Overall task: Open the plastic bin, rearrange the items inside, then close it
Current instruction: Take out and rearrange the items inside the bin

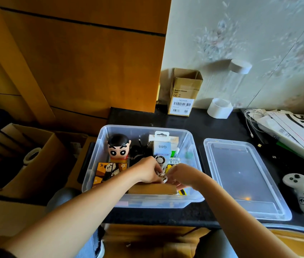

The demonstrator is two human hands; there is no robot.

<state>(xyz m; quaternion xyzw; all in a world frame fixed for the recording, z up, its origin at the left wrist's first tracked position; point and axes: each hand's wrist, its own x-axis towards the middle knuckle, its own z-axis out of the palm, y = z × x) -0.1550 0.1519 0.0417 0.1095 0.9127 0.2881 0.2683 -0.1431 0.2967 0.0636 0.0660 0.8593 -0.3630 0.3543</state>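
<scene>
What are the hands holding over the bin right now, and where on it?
Both the left hand and the right hand pinch a small white object between them; the exact grip spot cannot be told.

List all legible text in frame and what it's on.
"Made in Vietnam": cardboard box by the wall.
"Q88", "MINI FAN": white package in the plastic bin.
Box barcode label, small strip label in bin, controller marking, papers at right: unreadable.
</scene>
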